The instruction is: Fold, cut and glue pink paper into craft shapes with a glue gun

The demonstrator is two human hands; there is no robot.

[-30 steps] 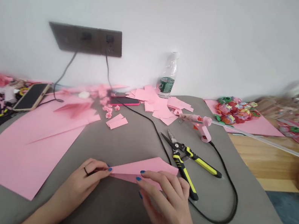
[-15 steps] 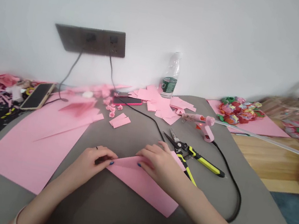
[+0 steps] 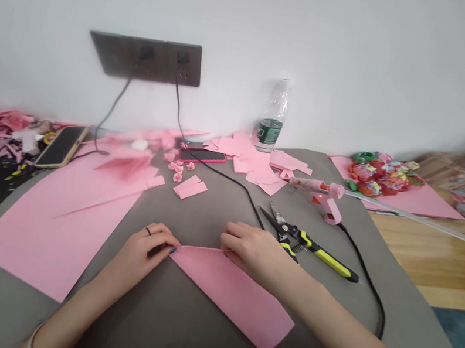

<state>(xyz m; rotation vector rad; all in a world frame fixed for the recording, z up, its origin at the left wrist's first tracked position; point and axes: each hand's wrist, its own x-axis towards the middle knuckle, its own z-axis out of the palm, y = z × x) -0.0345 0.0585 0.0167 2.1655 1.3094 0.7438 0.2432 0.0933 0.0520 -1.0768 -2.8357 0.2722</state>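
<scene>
A piece of pink paper [image 3: 234,296], folded along its upper edge, lies slanted on the grey table before me. My left hand [image 3: 151,249] pinches its left corner between thumb and fingers. Further along the folded edge, my right hand [image 3: 247,248] has its fingers closed on the paper, and its thumb is mostly hidden. Just beyond the right hand rest pruning shears [image 3: 305,242] with yellow and black handles, their blades apart. Behind them stands a pink glue gun [image 3: 322,196] with a long clear glue stick and a small red light.
Large pink sheets [image 3: 58,228] cover the left side of the table [image 3: 121,328]. Small cut papers [image 3: 256,163], a pink-cased phone [image 3: 203,156] and a plastic bottle [image 3: 272,118] are along the wall. A black cable [image 3: 369,274] curves at right. Colourful flowers [image 3: 386,177] lie at the back right.
The right-hand fingers have curled in on the folded edge, and the paper's right end has swung lower and bulges more. My left hand keeps its pinch. The view has shifted slightly.
</scene>
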